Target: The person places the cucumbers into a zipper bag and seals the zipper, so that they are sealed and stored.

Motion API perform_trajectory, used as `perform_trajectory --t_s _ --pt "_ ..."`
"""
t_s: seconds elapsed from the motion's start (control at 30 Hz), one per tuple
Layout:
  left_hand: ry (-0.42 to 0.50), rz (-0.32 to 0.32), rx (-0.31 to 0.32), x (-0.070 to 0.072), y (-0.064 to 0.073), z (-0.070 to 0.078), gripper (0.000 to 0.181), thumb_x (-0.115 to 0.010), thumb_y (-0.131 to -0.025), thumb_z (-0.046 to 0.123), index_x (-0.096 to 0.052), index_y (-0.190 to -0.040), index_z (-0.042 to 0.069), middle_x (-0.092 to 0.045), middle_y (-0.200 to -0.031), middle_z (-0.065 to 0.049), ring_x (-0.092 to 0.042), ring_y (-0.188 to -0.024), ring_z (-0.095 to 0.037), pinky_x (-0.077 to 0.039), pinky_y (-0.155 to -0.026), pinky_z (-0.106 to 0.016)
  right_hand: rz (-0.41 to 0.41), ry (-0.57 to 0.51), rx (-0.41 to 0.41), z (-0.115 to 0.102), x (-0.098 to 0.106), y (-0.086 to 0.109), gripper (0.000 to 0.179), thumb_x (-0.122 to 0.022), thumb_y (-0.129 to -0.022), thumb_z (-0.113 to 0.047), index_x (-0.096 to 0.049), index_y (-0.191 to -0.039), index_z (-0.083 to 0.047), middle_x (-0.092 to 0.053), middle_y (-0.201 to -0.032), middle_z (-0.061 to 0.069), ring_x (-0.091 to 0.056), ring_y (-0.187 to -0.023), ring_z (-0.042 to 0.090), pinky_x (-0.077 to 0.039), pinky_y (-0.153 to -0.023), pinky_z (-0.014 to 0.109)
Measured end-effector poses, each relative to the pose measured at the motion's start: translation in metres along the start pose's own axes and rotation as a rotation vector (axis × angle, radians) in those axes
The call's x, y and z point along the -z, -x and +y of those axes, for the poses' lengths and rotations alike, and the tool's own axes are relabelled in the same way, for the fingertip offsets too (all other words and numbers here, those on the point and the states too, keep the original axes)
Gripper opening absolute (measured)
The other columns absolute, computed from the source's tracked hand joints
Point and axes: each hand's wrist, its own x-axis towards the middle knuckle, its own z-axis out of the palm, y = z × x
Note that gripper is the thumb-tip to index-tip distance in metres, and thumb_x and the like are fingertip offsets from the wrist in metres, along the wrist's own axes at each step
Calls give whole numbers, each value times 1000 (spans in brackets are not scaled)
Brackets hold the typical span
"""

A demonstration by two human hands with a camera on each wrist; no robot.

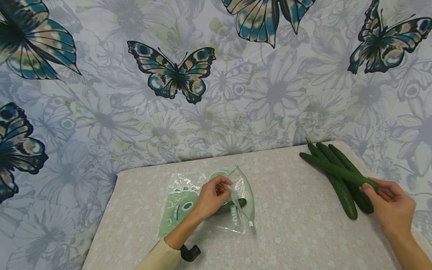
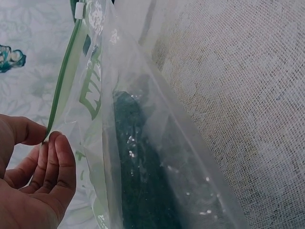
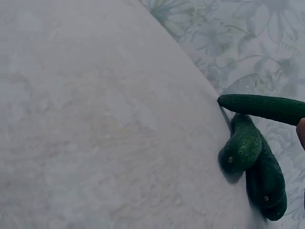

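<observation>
My left hand (image 1: 210, 198) pinches the zip edge of a clear plastic zip bag (image 1: 171, 215) with a green cartoon print, thumb against fingers in the left wrist view. The bag's mouth stands apart there, and a white slider (image 2: 79, 10) sits at the far end of its green zip. Inside the bag lies one cucumber (image 2: 138, 167). Over on the right, my right hand (image 1: 395, 208) grips the near end of another cucumber (image 1: 337, 170), which slants across a group of three cucumbers (image 1: 342, 197). Most of the right hand falls outside the right wrist view.
A pale patterned cloth (image 1: 280, 202) covers the table, whose back edge meets a curtain (image 1: 270, 123) printed with flowers and butterflies. A black object (image 1: 190, 253) shows beside my left wrist.
</observation>
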Motion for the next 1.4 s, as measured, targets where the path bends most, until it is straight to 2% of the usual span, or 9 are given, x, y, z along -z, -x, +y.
perform_trajectory --t_s 0.1,0.17,0.4,0.57,0.8,1.07,1.2,1.4 --pt "-3 -1 3 0 1 0 20 -72 -97 12 -74 -117 15 -67 -98 0 -65 -83 -9 -56 -75 -21 -64 -221 -16 -1 1 0 28 -76 -92 11 -75 -119 3 -83 -101 -6 -80 -77 6 -63 -76 15" --pt "-4 -2 4 0 1 0 19 -72 -98 12 -74 -116 16 -67 -99 1 -66 -83 -10 -56 -75 -22 -118 -312 0 -1 2 0 29 -73 -92 16 -74 -119 6 -83 -104 -2 -81 -80 10 -65 -76 20" --pt "-6 -3 0 0 0 1 22 -71 -98 11 -74 -120 9 -66 -99 0 -65 -84 -10 -57 -77 -22 -333 -439 77 -1 0 2 32 -62 -94 25 -72 -121 11 -83 -111 4 -83 -90 14 -66 -77 27" --pt "-7 -4 4 0 1 1 22 -71 -98 11 -74 -120 8 -66 -99 0 -66 -84 -9 -57 -77 -21 -488 -513 57 -1 -6 4 35 -53 -97 27 -72 -123 12 -83 -114 9 -84 -94 20 -66 -82 32" --pt "-3 -9 3 1 1 4 22 -71 -98 13 -74 -120 10 -66 -100 0 -66 -85 -10 -57 -78 -22 -664 -486 37 -2 -18 8 41 -46 -101 26 -70 -130 9 -81 -123 7 -82 -105 18 -65 -89 32" --pt "-5 -5 -2 0 1 6 22 -72 -97 12 -74 -119 11 -67 -99 0 -66 -84 -8 -57 -77 -21 -839 -431 40 -2 -37 14 44 -43 -103 24 -69 -132 4 -80 -125 4 -81 -107 15 -65 -90 32" --pt "-12 6 -16 0 0 6 21 -73 -97 11 -74 -118 13 -67 -99 0 -67 -83 -8 -57 -76 -21 -902 -380 37 0 -47 17 44 -45 -104 22 -70 -133 1 -80 -123 0 -81 -105 13 -66 -90 32" --pt "-3 -3 -29 1 0 6 22 -73 -97 10 -74 -119 7 -67 -99 0 -68 -83 -8 -59 -76 -22 -977 -311 8 6 -63 26 40 -47 -105 17 -71 -132 -1 -81 -119 -1 -80 -104 10 -66 -91 32"
